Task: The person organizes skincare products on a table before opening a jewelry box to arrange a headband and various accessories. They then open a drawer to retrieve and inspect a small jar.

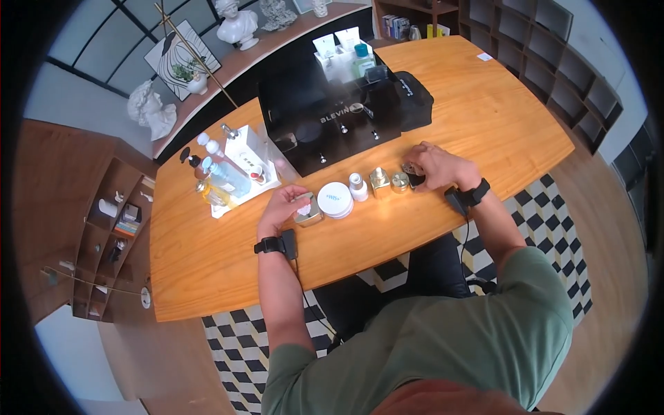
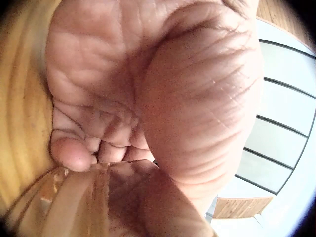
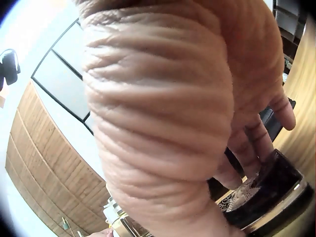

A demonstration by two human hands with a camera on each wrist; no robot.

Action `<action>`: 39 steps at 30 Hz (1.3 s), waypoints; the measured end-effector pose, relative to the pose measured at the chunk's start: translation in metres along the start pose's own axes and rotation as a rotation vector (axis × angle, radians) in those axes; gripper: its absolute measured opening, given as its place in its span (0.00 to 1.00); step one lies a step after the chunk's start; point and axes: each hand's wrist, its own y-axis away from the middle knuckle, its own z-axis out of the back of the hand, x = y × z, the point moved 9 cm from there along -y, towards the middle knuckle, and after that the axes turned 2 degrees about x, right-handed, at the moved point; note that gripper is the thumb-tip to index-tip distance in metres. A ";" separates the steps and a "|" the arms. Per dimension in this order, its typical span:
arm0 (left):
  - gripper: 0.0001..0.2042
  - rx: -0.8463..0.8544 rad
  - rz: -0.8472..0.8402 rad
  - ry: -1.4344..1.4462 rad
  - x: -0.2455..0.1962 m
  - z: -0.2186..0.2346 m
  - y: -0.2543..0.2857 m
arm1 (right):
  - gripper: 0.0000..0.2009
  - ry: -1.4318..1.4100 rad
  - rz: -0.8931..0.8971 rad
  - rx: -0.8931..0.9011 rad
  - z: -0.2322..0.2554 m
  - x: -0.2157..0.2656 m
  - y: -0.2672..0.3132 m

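My left hand [image 1: 282, 207] is at the left end of a row of cosmetics, gripping a squarish gold, clear-sided container [image 1: 309, 216]. In the left wrist view, its fingers curl in toward the glassy, ribbed-looking side [image 2: 74, 202]. To its right stand a round white jar [image 1: 335, 198], a small white bottle [image 1: 357, 187], a gold square bottle [image 1: 380, 181] and a small gold jar [image 1: 400, 182]. At the right end, my right hand [image 1: 446, 168] holds a dark jar [image 3: 276, 192] with an ornate patterned top, fingers and thumb on either side of it.
Behind the row stands a glossy black drawer box [image 1: 311, 104] with small knobs, topped by a white holder [image 1: 337, 66] and a green bottle [image 1: 362, 61]. A white tray [image 1: 220, 211] of pump bottles sits to the left on the wooden table [image 1: 484, 104]. Cables run from both wrists.
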 end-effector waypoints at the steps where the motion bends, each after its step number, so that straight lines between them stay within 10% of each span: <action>1: 0.14 -0.007 -0.008 -0.001 0.001 0.001 -0.001 | 0.30 0.006 0.007 -0.004 -0.002 0.001 -0.001; 14: 0.15 0.031 -0.032 0.067 0.002 -0.002 -0.002 | 0.17 -0.102 0.179 -0.101 -0.006 0.022 -0.011; 39: 0.29 0.148 -0.050 0.122 -0.011 -0.008 0.014 | 0.31 -0.163 0.130 -0.078 -0.013 0.041 -0.019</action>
